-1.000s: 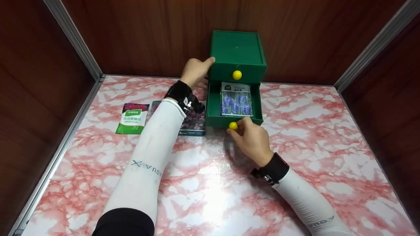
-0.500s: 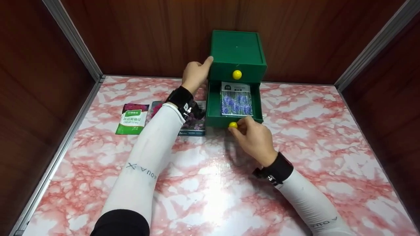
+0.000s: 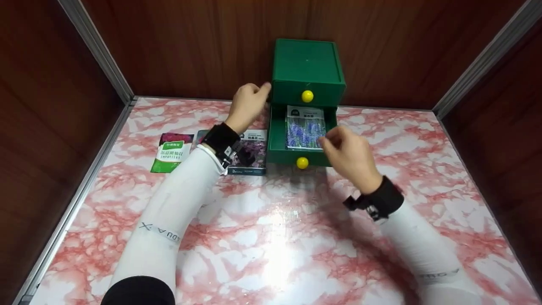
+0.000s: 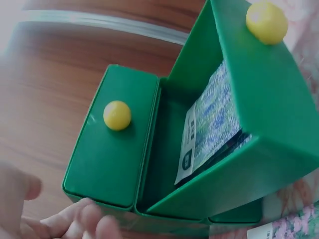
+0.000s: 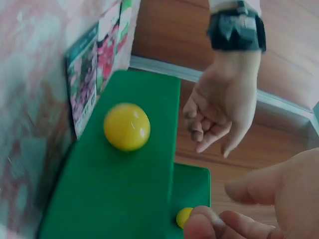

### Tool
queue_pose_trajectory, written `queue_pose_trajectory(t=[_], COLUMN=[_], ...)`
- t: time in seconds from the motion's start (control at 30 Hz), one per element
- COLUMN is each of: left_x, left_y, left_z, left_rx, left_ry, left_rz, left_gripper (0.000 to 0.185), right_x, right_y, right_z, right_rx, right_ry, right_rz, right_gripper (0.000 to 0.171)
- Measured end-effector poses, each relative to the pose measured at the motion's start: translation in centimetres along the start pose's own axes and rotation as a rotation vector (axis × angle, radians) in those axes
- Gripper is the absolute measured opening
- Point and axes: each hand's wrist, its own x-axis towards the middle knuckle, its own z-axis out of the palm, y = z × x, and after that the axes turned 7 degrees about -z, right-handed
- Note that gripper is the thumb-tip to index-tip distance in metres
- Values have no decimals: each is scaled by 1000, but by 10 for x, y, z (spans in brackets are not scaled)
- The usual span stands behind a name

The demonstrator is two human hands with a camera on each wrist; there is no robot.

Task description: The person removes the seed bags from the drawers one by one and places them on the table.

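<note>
A green drawer cabinet (image 3: 307,61) stands at the back wall. Its upper drawer (image 4: 107,149) with a yellow knob is pushed in, while the drawer below (image 3: 277,156) is pulled out. Inside that one lies a seed packet (image 3: 305,129) printed with purple flowers, with more packet edges under it. My left hand (image 3: 249,103) is beside the cabinet's left side, fingers loose and holding nothing. Over the pulled-out drawer's right front corner hovers my right hand (image 3: 353,159), thumb and fingers apart in the right wrist view. The lower yellow knob (image 3: 302,163) is free of it.
Left of the cabinet, flower seed packets lie on the marbled red-and-white table (image 3: 254,237): a green-and-white one (image 3: 171,154) and a purple-flower one (image 3: 250,156). Another sits between them, mostly behind the left wrist. Dark wood-look panels (image 3: 203,46) enclose the table.
My right hand has let go of the lower knob and moved up and right. The left hand has come off the cabinet's upper corner, slightly left and down. The drawer stays pulled out.
</note>
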Motion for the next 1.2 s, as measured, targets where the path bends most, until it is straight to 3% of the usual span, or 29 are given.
queue_pose_trajectory(t=[0.1, 0.2, 0.37, 0.57, 0.73, 0.97, 1.2], left_x=[-7, -12, -18, -22, -24, -25, -25], left_y=[0, 1, 3, 6, 9, 9, 7], left_z=[2, 5, 15, 31, 43, 54, 60], left_rx=[-70, -57, 108, 329, 446, 496, 548], left_ry=[-99, -157, -201, -263, -314, -366, -337], left_rz=[-8, -9, 52, 143, 132, 94, 110], left_gripper=[31, 27, 25, 52, 45, 38, 32], right_x=[16, 32, 52, 66, 70, 69, 75], right_y=[4, 8, 12, 14, 15, 14, 9], right_z=[-5, -6, -2, 8, 15, 24, 31], right_rx=[-11, -31, -81, -169, -232, -315, -386], right_ry=[-59, -140, -296, -417, -448, -460, -523], right_rz=[32, 61, 113, 131, 96, 12, 34], right_gripper=[18, 16, 19, 25, 24, 16, 21])
